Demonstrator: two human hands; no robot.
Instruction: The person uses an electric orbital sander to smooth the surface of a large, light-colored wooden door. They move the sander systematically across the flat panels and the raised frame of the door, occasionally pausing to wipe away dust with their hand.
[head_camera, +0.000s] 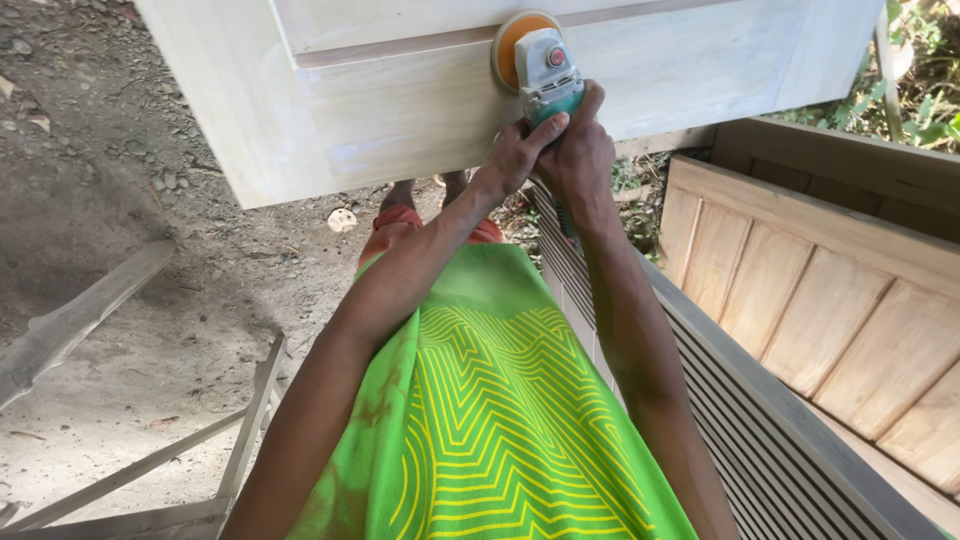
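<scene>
The sander (540, 62) sits flat on the pale wooden door panel (400, 110), its round orange disc pressed against the wood right beside the raised frame edge, with a grey-and-teal body and a small red button on top. Both hands are locked on it: the left hand (515, 155) wraps the near end of the body from the left, fingers closed tight, and the right hand (580, 155) clamps over it from the right, thumb touching the teal housing, the two hands pressed together. The panel under the sander is whitish, dusty and smooth, with a shallow moulded step running across it above the disc. Below the sander, the arms run down to a bright green shirt (500, 400) with yellow zigzag lines. Right of the sander lies a slatted grey louvred frame (760, 430), and beyond that a warm brown wooden panel (830, 300) of plank sections. Left of the sander, bare gravelly dirt ground (120, 200) in sunlight, with a pale wooden frame (240, 440) lying on it.
</scene>
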